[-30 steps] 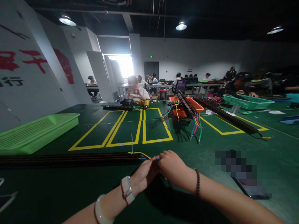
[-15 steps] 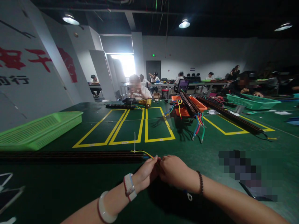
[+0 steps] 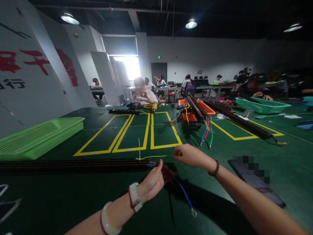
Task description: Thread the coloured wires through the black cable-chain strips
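A long black cable harness [image 3: 80, 165] lies across the table on the left, its wires coming out at the right end. My left hand [image 3: 151, 182] is closed around the red and blue wires there. Out of that grip hangs a blue wire [image 3: 186, 193] tipped with a metal ring terminal [image 3: 194, 212]. My right hand [image 3: 192, 158], fingers pinched together, holds the thin yellow-green wire [image 3: 156, 156] stretched out to the right above the others. A white cable tie [image 3: 139, 148] stands upright around the harness end, its tail pointing up.
A light green basket [image 3: 49, 137] stands at the left, and a phone-like dark slab [image 3: 259, 186] lies at the right. Yellow tape outlines [image 3: 132, 150] mark the table. Further back are an orange basket [image 3: 210, 107] with harnesses, a teal basket [image 3: 264, 106] and several seated people.
My right hand has moved up and right, away from the left, drawing the yellow-green wire straight. The blue wire now hangs in plain sight. My left hand stays nearly in place.
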{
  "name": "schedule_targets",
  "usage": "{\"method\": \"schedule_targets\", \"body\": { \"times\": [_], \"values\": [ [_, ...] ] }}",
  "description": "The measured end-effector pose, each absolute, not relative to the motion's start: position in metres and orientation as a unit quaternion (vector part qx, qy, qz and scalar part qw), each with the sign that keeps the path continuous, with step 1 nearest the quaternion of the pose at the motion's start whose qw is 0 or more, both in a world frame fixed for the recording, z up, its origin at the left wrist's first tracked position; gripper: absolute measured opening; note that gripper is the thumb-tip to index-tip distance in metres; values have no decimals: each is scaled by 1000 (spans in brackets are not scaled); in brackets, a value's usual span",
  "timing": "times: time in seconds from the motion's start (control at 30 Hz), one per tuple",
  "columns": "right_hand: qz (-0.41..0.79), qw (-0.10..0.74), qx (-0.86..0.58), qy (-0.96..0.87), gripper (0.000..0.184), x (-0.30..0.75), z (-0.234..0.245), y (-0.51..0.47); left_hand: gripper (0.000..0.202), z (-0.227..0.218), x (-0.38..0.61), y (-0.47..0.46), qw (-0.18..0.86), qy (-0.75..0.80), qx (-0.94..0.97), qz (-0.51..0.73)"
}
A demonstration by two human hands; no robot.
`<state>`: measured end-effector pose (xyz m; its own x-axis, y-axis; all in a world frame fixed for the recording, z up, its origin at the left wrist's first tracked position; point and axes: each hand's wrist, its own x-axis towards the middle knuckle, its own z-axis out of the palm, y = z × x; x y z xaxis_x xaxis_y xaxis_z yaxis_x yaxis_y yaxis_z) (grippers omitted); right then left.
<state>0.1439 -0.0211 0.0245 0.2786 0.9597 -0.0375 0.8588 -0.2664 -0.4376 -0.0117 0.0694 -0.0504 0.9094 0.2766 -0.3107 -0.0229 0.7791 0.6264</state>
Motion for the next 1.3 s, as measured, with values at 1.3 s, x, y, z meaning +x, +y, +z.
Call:
{"method": "schedule_targets", "body": {
  "times": [1.3],
  "values": [
    [-120,192,-735,-639,18,179,-71,6,24,-59,-12,79,921,194,333,59]
  ]
}}
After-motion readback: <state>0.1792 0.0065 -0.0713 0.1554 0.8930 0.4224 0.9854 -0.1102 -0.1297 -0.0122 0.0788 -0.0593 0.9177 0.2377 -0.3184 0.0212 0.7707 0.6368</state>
